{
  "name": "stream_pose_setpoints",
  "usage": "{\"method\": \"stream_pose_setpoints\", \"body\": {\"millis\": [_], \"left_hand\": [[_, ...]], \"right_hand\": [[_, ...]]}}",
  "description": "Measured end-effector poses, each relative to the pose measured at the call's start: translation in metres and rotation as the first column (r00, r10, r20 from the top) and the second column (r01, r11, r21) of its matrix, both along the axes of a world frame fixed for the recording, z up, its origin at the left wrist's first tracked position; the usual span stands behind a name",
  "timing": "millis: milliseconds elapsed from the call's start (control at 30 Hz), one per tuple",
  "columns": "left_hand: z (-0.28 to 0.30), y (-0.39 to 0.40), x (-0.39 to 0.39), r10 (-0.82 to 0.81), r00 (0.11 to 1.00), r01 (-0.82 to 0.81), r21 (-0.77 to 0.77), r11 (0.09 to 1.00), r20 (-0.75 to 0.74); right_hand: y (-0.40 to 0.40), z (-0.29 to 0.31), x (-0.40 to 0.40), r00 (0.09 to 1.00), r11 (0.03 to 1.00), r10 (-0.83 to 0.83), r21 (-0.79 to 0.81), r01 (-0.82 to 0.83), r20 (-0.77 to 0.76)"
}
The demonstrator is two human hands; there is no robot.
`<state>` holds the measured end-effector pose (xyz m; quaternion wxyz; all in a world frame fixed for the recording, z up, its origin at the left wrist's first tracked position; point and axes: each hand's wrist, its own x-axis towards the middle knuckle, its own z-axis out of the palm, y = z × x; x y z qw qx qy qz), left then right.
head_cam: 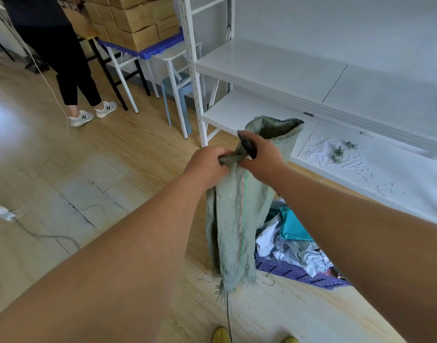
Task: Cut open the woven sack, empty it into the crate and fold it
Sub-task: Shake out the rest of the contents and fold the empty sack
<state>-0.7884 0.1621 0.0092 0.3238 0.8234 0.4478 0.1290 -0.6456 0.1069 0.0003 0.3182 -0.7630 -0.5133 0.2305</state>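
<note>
One woven sack is hanging in front of the white shelving, its frayed bottom edge trailing almost to the wooden floor. Two hands are gripping its bunched top together: the left hand is curling its fingers around the gathered cloth, and the right hand is pinching the same fold while also holding one dark object, too blurred to name. The sack is looking limp and flat, green-grey, coarse, with one thin red-green stripe. One purple crate is standing at the foot of the lower shelf; the arm is hiding part of it. Inside, crumpled white and teal wrappings are lying. On the shelf's right part, scattered thread clippings are lying, too many to count.
</note>
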Motion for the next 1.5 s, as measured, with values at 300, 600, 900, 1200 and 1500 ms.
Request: {"method": "stream_pose_setpoints", "body": {"millis": [300, 600, 900, 1200, 1500], "left_hand": [[-0.033, -0.003, -0.026, 0.313, 0.918, -0.213, -0.364, 0.907, 0.242], [-0.034, 0.003, -0.012, 0.566, 0.733, -0.277, -0.594, 0.755, 0.378], [0.026, 0.023, 0.018, 0.473, 0.658, -0.097, -0.557, 0.825, 0.586], [-0.031, 0.004, -0.019, 0.093, 0.992, -0.059, -0.349, 0.935, 0.083], [-0.057, -0.013, -0.019, 0.146, 0.989, -0.129, -0.357, 0.925, 0.020]], "right_hand": [[0.013, 0.041, 0.004, 0.982, 0.972, -0.046, 0.217, 0.086, -0.184], [0.013, 0.037, -0.002, 0.949, 0.959, -0.083, 0.236, 0.160, -0.305], [-0.002, -0.004, -0.031, 0.945, 0.980, -0.180, 0.038, 0.197, -0.272], [0.009, 0.021, -0.004, 0.850, 0.956, -0.197, 0.098, 0.278, -0.489], [0.021, 0.033, 0.011, 0.930, 0.967, -0.196, 0.095, 0.236, -0.312]]}}
